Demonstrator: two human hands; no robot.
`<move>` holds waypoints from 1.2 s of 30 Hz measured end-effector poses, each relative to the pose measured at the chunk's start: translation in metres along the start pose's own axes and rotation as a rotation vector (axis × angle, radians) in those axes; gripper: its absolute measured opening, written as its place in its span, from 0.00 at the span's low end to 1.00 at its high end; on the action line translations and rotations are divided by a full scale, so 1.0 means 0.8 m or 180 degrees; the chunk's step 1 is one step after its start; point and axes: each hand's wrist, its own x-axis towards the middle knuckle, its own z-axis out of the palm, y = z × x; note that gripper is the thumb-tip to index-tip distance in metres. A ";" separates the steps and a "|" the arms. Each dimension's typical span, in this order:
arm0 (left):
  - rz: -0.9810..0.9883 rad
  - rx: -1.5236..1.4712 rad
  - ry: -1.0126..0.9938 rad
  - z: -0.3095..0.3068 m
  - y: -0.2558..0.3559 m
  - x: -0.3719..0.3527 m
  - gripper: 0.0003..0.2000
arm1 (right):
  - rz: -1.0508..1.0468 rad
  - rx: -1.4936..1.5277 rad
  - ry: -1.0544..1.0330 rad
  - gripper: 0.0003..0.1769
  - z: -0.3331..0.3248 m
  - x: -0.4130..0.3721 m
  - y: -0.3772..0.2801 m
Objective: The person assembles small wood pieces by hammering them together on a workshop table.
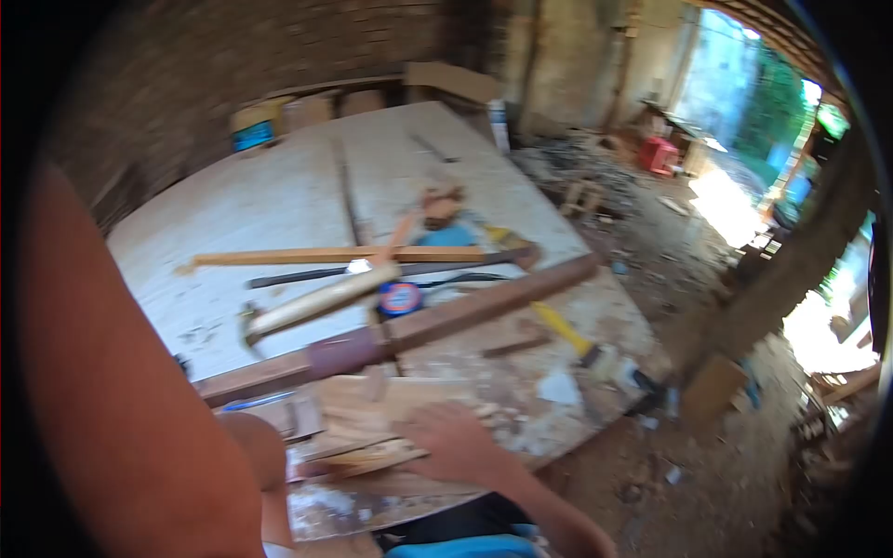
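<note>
My right hand [451, 442] rests on pale wooden pieces [358, 409] at the near edge of the table. Its fingers are smeared by motion, so I cannot make out whether they grip a piece. A bare arm [130, 372], seemingly my left, rises large along the left side; its hand is outside the view. Just beyond the wood lies a long brown wooden bar [465, 302] with a purplish wrapped band [346, 351]. Past it are a hammer [321, 302] with a pale handle, a blue-and-orange tape measure [400, 298] and a yellow-handled paintbrush [567, 330].
A light wooden strip [326, 256] and a dark bar [307, 276] lie across the pale tabletop [251, 195]. A blue-screened device [253, 136] stands at the far edge. Debris covers the floor [605, 195] to the right, near a red container [658, 155] and a slanting post [772, 270].
</note>
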 end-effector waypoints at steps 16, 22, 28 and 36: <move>0.0219 0.1328 0.0277 -0.162 0.110 -0.030 0.15 | 0.0082 -0.0450 -0.0481 0.29 -0.024 0.023 -0.017; 0.0311 0.1651 0.0147 -0.185 0.155 -0.019 0.14 | 0.0071 -0.0504 -0.0421 0.30 -0.020 0.021 -0.023; 0.0430 0.1839 0.0174 -0.196 0.180 -0.011 0.13 | 0.0244 -0.0236 -0.0209 0.31 -0.018 0.021 -0.023; -0.1494 0.3832 0.3639 -0.212 0.135 -0.233 0.11 | 0.0764 0.0372 -0.0101 0.29 -0.014 0.027 -0.017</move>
